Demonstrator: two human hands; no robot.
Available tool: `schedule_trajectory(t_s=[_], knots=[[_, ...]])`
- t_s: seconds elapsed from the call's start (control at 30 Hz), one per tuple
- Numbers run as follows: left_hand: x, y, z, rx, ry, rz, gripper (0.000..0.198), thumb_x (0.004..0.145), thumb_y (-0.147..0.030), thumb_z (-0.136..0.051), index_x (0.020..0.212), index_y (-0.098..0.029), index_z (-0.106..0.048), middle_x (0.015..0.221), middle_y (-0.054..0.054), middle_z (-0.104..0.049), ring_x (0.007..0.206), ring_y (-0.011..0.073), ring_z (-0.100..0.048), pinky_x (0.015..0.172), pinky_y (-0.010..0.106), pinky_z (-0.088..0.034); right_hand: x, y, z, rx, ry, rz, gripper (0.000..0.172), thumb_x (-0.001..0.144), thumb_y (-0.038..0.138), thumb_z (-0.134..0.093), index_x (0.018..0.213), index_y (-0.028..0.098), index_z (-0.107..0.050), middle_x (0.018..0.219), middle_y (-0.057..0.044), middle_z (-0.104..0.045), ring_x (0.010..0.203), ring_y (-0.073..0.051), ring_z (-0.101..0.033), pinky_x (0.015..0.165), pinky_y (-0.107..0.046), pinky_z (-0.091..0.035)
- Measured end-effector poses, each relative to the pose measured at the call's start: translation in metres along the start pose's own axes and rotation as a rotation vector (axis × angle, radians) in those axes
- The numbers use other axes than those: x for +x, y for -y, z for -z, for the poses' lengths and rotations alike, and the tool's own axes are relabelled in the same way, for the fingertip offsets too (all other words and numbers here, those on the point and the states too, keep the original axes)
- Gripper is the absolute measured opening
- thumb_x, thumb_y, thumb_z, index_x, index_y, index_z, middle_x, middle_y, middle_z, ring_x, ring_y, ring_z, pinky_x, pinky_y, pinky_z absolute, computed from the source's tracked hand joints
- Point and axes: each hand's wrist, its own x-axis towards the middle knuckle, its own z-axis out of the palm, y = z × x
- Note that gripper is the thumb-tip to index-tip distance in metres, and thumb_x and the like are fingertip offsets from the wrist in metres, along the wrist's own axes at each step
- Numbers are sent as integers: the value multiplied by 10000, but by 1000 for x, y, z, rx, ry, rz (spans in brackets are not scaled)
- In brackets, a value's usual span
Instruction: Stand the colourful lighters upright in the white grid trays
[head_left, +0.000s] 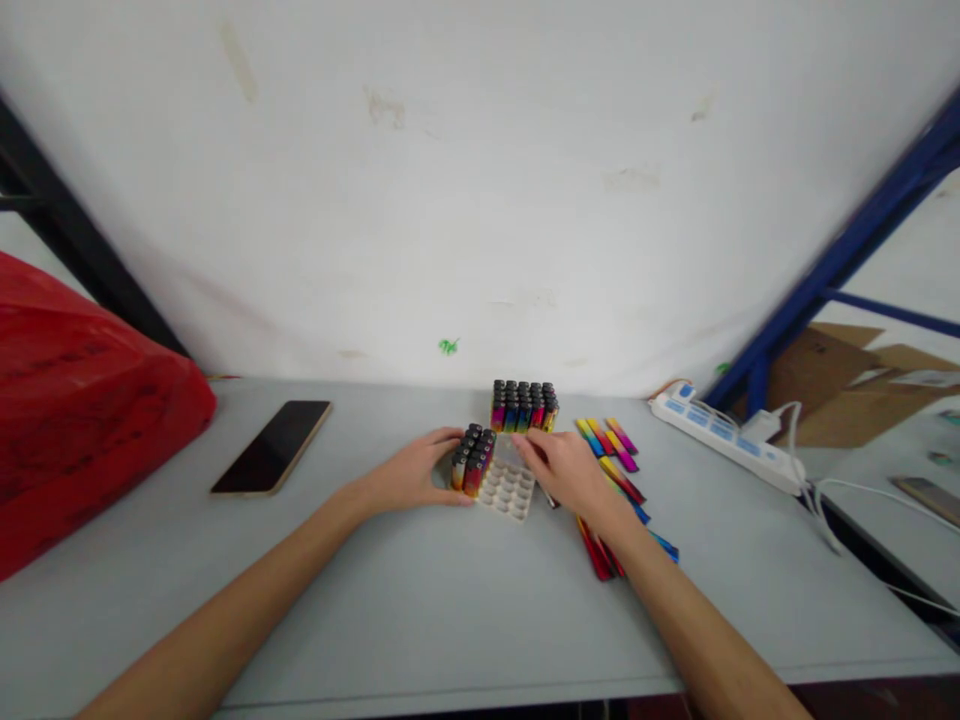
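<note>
A white tray (507, 490) with rows of round pockets lies flat on the table. Black-topped, colourful lighters (472, 460) stand upright in its left part; the right-hand pockets are bare. My left hand (420, 470) curls round that left end, thumb in front and fingers behind, steadying tray and lighters. Over the tray's right side is my right hand (566, 470), thumb and fingers pinched together near the back pockets. What the pinch holds is too small to make out. A dark-tipped end of something shows below the right palm.
Behind the tray stands a block of upright lighters (525, 406). Loose colourful lighters (609, 440) lie to the right, some partly behind my forearm. A phone (274, 448) and red bag (90, 400) are left; a white power strip (724, 440) with cables is right.
</note>
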Motion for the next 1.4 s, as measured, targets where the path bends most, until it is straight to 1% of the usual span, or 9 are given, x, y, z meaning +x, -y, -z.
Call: schedule_trajectory(t_s=[0.1, 0.23, 0.43, 0.8, 1.0, 1.1, 1.2, 1.3, 1.4], knots=[[0, 1, 0, 32, 14, 10, 861, 695, -624, -806, 1397, -202, -543, 1467, 119, -523, 1345, 333, -500, 1187, 435, -365, 2, -21, 7, -83, 13, -101, 380, 1041, 435, -398, 907, 202, -668, 751, -59, -721, 700, -202, -651, 655, -292, -345], [0, 1, 1, 45, 25, 10, 837, 696, -639, -796, 1378, -214, -562, 1457, 124, -530, 1349, 342, -499, 1179, 447, -374, 0, -36, 12, -32, 109, -98, 317, 974, 487, -535, 1019, 214, -688, 861, -53, -752, 804, -215, -675, 707, -288, -398], [1, -1, 2, 8, 26, 26, 827, 690, -592, -822, 1365, -174, -588, 1453, 144, -538, 1351, 350, -495, 1182, 445, -367, -3, -33, 5, 41, 221, -69, 326, 907, 426, -661, 1148, 205, -660, 906, -54, -754, 873, -217, -689, 759, -287, -437], [2, 7, 11, -56, 50, 34, 791, 618, -556, -881, 1290, -201, -659, 1452, 124, -562, 1337, 353, -518, 1164, 464, -375, -7, -25, 5, 45, 284, -44, 378, 924, 342, -609, 1264, 180, -635, 921, -74, -751, 898, -230, -681, 772, -298, -451], [1, 5, 13, -71, 70, 75, 905, 619, -544, -881, 1394, -203, -561, 1447, 121, -574, 1309, 342, -555, 1148, 456, -402, -6, -24, -1, 54, 224, 25, 337, 930, 246, -558, 1241, 157, -653, 1097, -140, -713, 1014, -248, -659, 896, -330, -448], [0, 5, 12, -9, 44, 49, 860, 617, -564, -874, 1341, -186, -606, 1455, 127, -562, 1321, 361, -536, 1162, 459, -387, -2, -26, 2, 195, 82, 6, 253, 949, 245, -540, 1150, 161, -669, 1055, -117, -718, 968, -226, -656, 894, -335, -457], [-1, 5, 11, 11, 41, 49, 848, 628, -566, -864, 1334, -168, -612, 1467, 130, -547, 1323, 369, -530, 1166, 454, -391, 2, -29, 5, 510, -38, -108, 203, 915, 382, -623, 995, 196, -633, 885, -45, -714, 714, -174, -644, 712, -306, -489], [-2, 4, 11, 9, 40, 55, 860, 633, -557, -863, 1351, -165, -597, 1471, 133, -541, 1333, 369, -522, 1169, 453, -390, 6, -27, 3, 982, -88, -238, 344, 817, 500, -723, 842, 227, -515, 739, 10, -677, 606, -151, -629, 584, -271, -481], [-1, 2, 11, 8, 40, 41, 852, 630, -546, -866, 1351, -183, -593, 1473, 122, -542, 1342, 366, -513, 1169, 449, -385, 8, -19, -1, 1299, -140, -337, 430, 730, 487, -813, 796, 229, -475, 674, 20, -677, 628, -155, -666, 611, -266, -513]])
